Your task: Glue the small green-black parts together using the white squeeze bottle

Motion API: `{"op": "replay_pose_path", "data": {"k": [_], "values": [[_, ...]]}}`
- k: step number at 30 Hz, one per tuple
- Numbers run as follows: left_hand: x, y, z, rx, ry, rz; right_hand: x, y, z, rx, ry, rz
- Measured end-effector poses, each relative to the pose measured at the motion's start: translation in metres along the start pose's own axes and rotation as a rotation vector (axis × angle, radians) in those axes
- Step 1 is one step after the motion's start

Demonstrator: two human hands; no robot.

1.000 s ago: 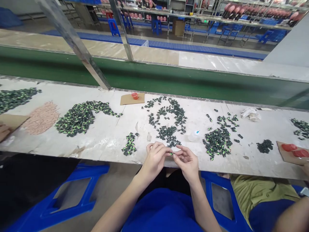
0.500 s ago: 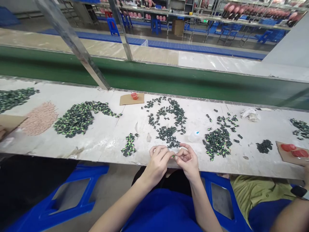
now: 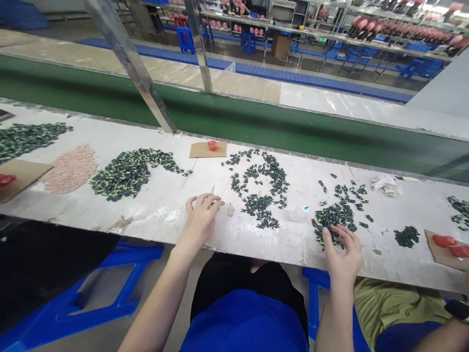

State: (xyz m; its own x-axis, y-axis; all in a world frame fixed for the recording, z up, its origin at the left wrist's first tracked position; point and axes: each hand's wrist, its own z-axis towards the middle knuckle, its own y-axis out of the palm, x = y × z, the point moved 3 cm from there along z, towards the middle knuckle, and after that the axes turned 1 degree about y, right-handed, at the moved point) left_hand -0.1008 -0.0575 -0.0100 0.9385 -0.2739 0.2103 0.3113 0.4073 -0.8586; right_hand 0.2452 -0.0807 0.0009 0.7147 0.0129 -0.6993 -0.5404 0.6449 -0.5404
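Both hands have parted since the earlier frames, where they met at the near edge of the table (image 3: 154, 210) pinching one tiny piece between them. Now the left hand (image 3: 201, 215) lies out to the left, palm down on the table, fingers loosely spread and pointing right. It covers the spot where a small green cluster lay before, so that cluster is hidden and I cannot tell whether anything sits under the fingers. The right hand (image 3: 342, 254) has swung out to the right, palm down, fingers fanned apart, its fingertips touching the near edge of the right pile (image 3: 335, 215) of small dark pieces with bright green marks. Between the two hands sits the middle pile (image 3: 262, 195), a loose ring of the same dark, bean-like pieces, touched by neither hand. Just beside the right pile lies a small clear bottle (image 3: 299, 213) with a blue tip. The table top is pale, scuffed and glossy. Farther left are a large green-and-black heap (image 3: 124, 171) and a pink grainy heap (image 3: 69, 168). A flat cardboard square (image 3: 201, 150) carries a little red cup (image 3: 211, 144).
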Motion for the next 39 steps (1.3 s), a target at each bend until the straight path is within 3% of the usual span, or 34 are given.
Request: {"op": "replay_pose_path", "data": {"k": [4,8,11,15,17,20,24,27,32,39], "values": [[-0.024,0.006,0.001,-0.111,0.050,0.037,-0.008,0.026,0.005,-0.149,-0.159,-0.092],[-0.031,0.010,0.005,-0.155,0.063,0.013,-0.013,0.054,0.005,-0.318,-0.127,-0.093],[-0.023,0.007,0.005,-0.120,0.053,-0.065,-0.019,0.059,0.004,-0.373,-0.073,0.007],[0.010,0.012,-0.002,-0.134,0.099,-0.382,-0.026,0.052,-0.003,-0.446,0.058,0.293],[0.031,0.019,-0.009,-0.164,0.119,-0.563,-0.025,0.049,-0.009,-0.451,0.142,0.426],[0.053,0.030,-0.018,-0.202,0.111,-0.661,-0.022,0.047,-0.020,-0.419,0.208,0.562],[0.057,0.035,-0.024,-0.189,0.022,-0.671,-0.022,0.054,-0.035,-0.362,0.318,0.716],[0.055,0.034,-0.025,-0.187,-0.017,-0.670,-0.030,0.060,-0.046,-0.379,0.364,0.693],[0.057,0.031,-0.024,-0.161,-0.029,-0.666,-0.044,0.066,-0.058,-0.410,0.314,0.545],[0.059,0.030,-0.024,-0.147,-0.045,-0.673,-0.044,0.069,-0.062,-0.437,0.318,0.471]]}}
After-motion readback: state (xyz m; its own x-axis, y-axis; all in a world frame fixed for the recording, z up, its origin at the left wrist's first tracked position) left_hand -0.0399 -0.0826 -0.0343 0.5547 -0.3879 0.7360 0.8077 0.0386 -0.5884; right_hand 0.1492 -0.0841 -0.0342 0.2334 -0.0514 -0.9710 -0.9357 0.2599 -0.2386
